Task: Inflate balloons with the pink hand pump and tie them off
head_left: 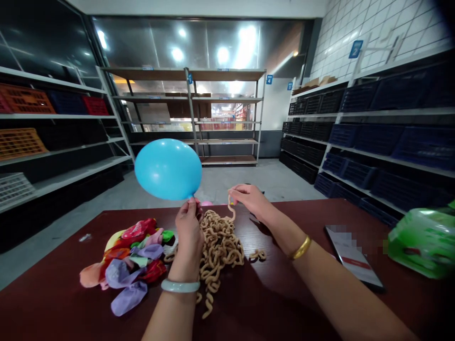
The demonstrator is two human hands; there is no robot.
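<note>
An inflated blue balloon (168,169) stands up and to the left from my left hand (189,227), whose fingers are closed round its neck. My right hand (250,199) pinches the end of a tan, curly piece of cord (232,207), which hangs down to a tangled heap of the same cord (222,244) on the table. This heap lies between my two hands, partly behind my left wrist. Left of it is a pile of limp, uninflated balloons (133,265) in several colours.
The dark red table (270,308) carries a phone (353,258) and a green plastic pack (423,241) at the right. One short cord piece (258,255) lies apart from the heap. Shelves (227,74) stand behind; side racks hold crates (377,139).
</note>
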